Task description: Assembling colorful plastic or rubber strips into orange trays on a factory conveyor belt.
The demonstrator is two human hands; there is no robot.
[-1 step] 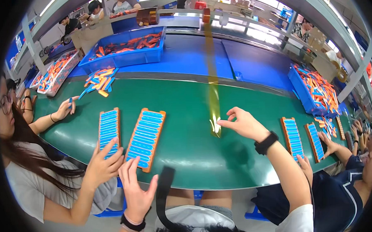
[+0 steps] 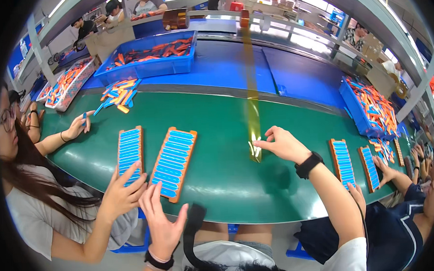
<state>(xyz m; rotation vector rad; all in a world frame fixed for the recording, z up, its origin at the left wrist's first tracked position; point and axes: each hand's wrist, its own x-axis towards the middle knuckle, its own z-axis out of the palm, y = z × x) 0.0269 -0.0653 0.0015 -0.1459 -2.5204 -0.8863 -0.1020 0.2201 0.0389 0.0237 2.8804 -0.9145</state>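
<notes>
Nothing has shifted since the earlier frame: both of our hands and the trays keep their places on the green counter [image 2: 219, 184]. Nearest to us, our left hand [image 2: 160, 222] hangs at the counter's near edge with its fingers spread wide, gripping nothing, its fingertips just at the near end of the orange tray of blue pieces [image 2: 173, 162]. A neighbour's hand [image 2: 122, 190] rests on the near end of a second, similar tray [image 2: 130, 150], just left of ours. Farther out on the counter and to the right, our right hand [image 2: 285, 144], with a black watch [image 2: 308, 164] on its wrist, pinches the lower end of a yellow tape strip [image 2: 251, 105] between thumb and forefinger; the strip runs away from us across the counter towards its roll [image 2: 244, 19] on the shelf beyond. Past the counter's far edge, to the left, sits a blue bin [image 2: 148, 66] of orange and blue pieces.
</notes>
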